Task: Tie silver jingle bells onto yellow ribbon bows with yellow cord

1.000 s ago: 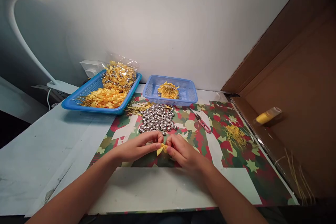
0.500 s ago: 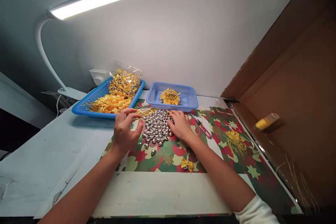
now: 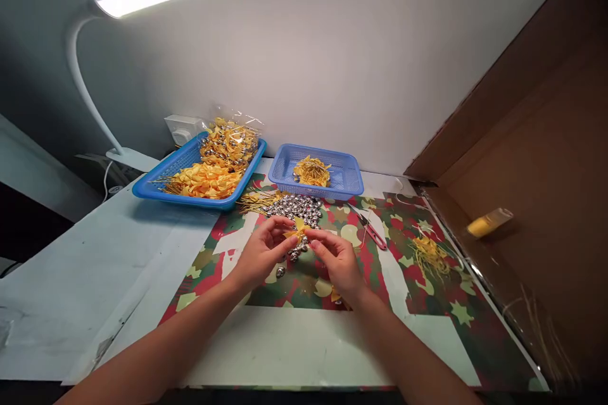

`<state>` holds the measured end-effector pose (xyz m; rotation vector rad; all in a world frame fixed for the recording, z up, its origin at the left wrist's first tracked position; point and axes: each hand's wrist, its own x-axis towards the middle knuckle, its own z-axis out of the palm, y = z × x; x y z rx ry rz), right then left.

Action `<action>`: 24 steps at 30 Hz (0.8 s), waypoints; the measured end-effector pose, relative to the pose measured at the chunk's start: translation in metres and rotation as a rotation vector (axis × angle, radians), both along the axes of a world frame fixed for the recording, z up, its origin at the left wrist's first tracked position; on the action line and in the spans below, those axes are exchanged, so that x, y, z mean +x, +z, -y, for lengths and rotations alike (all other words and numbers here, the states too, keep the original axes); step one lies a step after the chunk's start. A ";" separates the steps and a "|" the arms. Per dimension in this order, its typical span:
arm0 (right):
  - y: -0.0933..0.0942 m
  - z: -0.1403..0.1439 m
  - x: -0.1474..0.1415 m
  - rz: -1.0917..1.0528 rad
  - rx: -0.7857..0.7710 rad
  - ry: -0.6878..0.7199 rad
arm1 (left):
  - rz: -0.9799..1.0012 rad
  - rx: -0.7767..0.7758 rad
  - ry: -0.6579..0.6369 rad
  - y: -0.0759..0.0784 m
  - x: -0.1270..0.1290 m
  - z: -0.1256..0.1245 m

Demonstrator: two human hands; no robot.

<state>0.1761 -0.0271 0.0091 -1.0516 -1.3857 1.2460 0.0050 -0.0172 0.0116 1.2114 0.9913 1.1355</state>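
Observation:
A yellow ribbon bow (image 3: 300, 226) is held up between both hands over the pile of silver bells. My left hand (image 3: 263, 250) pinches it from the left, thumb and fingers closed on its edge. From the right, my right hand (image 3: 337, 261) grips it between thumb and forefinger. Behind and below the bow lie the small silver bells (image 3: 297, 205), partly covered by my fingers. Yellow bows with gold ties (image 3: 256, 202) lie at the pile's left. One loose bell (image 3: 280, 271) sits nearer me. Another yellow bow (image 3: 335, 295) is mostly hidden by my right hand.
A blue tray (image 3: 190, 204) at the back left holds many yellow bows and a clear bag. Beside it stands a smaller blue basket (image 3: 344, 186) with bows. Pink-handled snips (image 3: 373, 232) and a yellow tie bundle (image 3: 430, 253) lie right. A lamp (image 3: 78, 69) arches overhead.
Both hands have drawn back from the bell pile toward me and come together, now holding a yellow bow. The view has shifted slightly.

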 end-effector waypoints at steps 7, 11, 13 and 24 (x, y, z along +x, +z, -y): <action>-0.010 0.007 -0.008 0.025 0.061 -0.171 | 0.081 -0.174 -0.046 -0.005 0.003 0.001; -0.009 0.006 -0.004 0.131 0.253 -0.143 | 0.085 -0.216 -0.082 -0.004 0.003 0.002; -0.007 0.003 0.001 0.245 0.392 -0.099 | 0.095 -0.268 -0.114 -0.003 0.003 0.002; -0.004 -0.001 0.003 0.182 0.070 -0.018 | -0.599 0.534 -0.008 0.003 -0.010 0.002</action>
